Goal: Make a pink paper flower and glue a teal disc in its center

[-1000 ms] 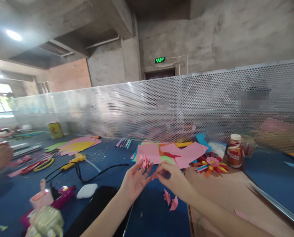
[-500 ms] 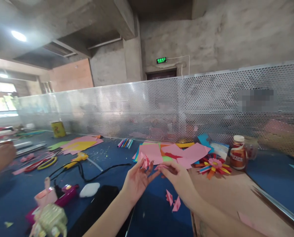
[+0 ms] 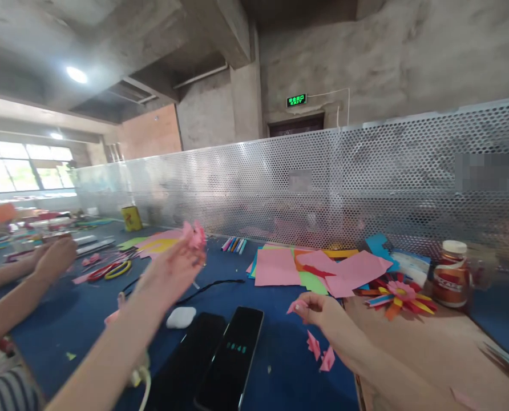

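Raised toward the left, my left hand [image 3: 173,265] grips a cluster of pink folded paper pieces [image 3: 196,234] at its fingertips; it is a little blurred. My right hand [image 3: 318,311] is low over the blue table, thumb and fingers pinching a small pink folded paper piece [image 3: 294,308]. Just below that hand lie two loose pink folded pieces, one nearer [image 3: 327,359] and one farther [image 3: 312,345]. My left forearm hides the glue gun and most of its cable [image 3: 211,286].
Sheets of coloured paper [image 3: 278,267], a paper flower [image 3: 402,292] and a brown jar [image 3: 451,277] stand beyond my right hand. A phone [image 3: 233,357] and a white case [image 3: 181,317] lie between my arms. Scissors [image 3: 117,270] and another person's hand [image 3: 60,257] are at left. Perforated metal panel [image 3: 246,182] behind.
My hands have parted: the left swung up and left with the pink cluster, while the right stays low with its piece. The view has turned left, and the phone is uncovered.
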`<state>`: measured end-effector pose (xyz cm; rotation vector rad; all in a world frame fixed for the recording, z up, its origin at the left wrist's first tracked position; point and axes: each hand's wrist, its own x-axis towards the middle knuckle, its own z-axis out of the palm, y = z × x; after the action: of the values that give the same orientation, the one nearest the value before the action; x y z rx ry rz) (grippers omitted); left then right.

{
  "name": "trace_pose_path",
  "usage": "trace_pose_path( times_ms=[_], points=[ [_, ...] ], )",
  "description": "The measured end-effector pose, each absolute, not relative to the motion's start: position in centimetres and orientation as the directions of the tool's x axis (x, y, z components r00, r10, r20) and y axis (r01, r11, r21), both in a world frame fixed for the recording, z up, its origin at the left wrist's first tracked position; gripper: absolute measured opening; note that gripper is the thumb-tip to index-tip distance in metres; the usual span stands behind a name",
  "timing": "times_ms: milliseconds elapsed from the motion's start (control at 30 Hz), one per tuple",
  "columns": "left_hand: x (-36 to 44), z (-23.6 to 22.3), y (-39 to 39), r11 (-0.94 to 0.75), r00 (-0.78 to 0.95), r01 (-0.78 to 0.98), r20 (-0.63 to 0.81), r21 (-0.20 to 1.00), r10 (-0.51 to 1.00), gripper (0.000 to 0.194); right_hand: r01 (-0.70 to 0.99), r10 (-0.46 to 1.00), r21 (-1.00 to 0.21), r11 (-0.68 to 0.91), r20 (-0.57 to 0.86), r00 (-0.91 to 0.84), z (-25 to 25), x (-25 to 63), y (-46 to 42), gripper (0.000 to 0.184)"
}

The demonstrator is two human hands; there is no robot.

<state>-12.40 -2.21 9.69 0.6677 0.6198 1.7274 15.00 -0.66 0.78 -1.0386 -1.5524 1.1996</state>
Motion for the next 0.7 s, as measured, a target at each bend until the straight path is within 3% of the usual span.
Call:
trace_pose_path(
  times_ms=[133, 233, 333, 400, 500, 700],
  points=[
    [-22.4, 10.7, -1.3, -0.143, -0.335, -0.572, -0.071, 0.808, 0.940, 0.027, 0.389, 0.842, -0.825, 0.410, 0.178, -0.510, 1.3, 14.3, -2.5, 0.007],
    [-28.0, 9.6, 0.2, -0.018, -0.403, -0.470, -0.196, 0.882, 0.894, 0.026, 0.493, 0.756, -0.759, 0.425, -0.003, -0.655, 1.1, 13.8, -4.2, 0.011],
    [-31.1, 7.0, 2.0, 0.140, -0.468, -0.374, -0.317, 0.917, 0.825, 0.014, 0.644, 0.743, -0.653, 0.399, -0.181, -0.644, 0.9, 13.2, -5.2, 0.013],
    [-32.1, 4.9, 3.0, 0.226, -0.496, -0.327, -0.370, 0.918, 0.785, 0.008, 0.665, 0.754, -0.650, 0.367, -0.210, -0.622, 1.3, 12.9, -5.4, 0.015],
    [-33.0, 2.5, 3.9, 0.284, -0.475, -0.280, -0.389, 0.917, 0.789, 0.020, 0.623, 0.779, -0.720, 0.305, -0.188, -0.598, 2.1, 12.9, -5.2, 0.031],
    [-33.1, 1.8, 5.4, 0.320, -0.385, -0.262, -0.402, 0.910, 0.831, 0.039, 0.625, 0.854, -0.757, 0.192, -0.185, -0.486, 2.7, 13.0, -5.4, 0.022]
  ],
)
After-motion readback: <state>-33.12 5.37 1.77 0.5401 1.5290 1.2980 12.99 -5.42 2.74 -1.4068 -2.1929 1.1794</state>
